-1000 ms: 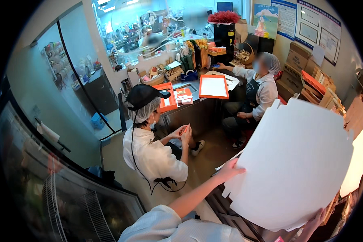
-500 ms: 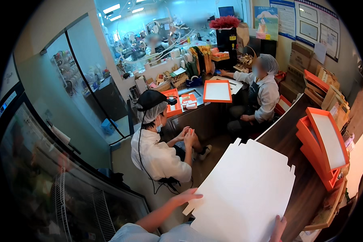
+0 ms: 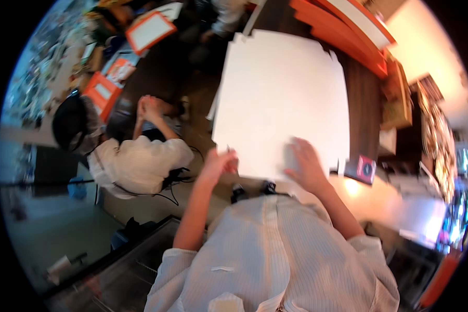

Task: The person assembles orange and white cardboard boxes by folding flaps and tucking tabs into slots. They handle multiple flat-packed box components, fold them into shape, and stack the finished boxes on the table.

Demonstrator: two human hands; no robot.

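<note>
A large white cardboard box blank (image 3: 281, 99), flat with notched tabs at its corners, lies in front of me over the dark wooden table. My left hand (image 3: 218, 165) is closed at its near left corner, fingers bent around the edge; blur hides the exact grip. On the near part of the blank, my right hand (image 3: 308, 165) rests flat with fingers spread.
Orange boxes (image 3: 343, 39) are stacked at the table's far right. A small dark box with a pink pattern (image 3: 365, 170) sits beside the blank. At left a seated person in a cap (image 3: 135, 161) has hands together. An orange-rimmed tray (image 3: 151, 32) stands farther off.
My view has swung down and to the right. The blank now lies straighter before me, and my right hand has gone from its right edge to flat on its surface.
</note>
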